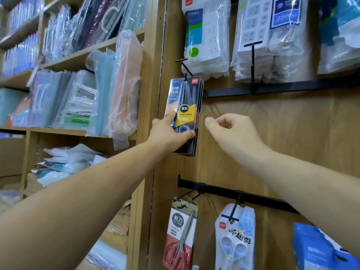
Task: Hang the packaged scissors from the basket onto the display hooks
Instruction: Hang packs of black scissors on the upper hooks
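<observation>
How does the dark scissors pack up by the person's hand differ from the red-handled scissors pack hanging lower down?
The dark scissors pack has a dark card with a yellow label; the red-handled scissors pack has a pale card turning red below. The left hand grips the dark pack, while nothing touches the red-handled one. Both hang on black hooks, handles down.

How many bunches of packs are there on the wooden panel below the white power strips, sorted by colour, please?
Dark packs with yellow label, gripped by the left hand: 1
Red-handled scissors packs: 1
Pale blue-and-white packs: 1
Bright blue packs, lower right: 1
Total: 4
</observation>
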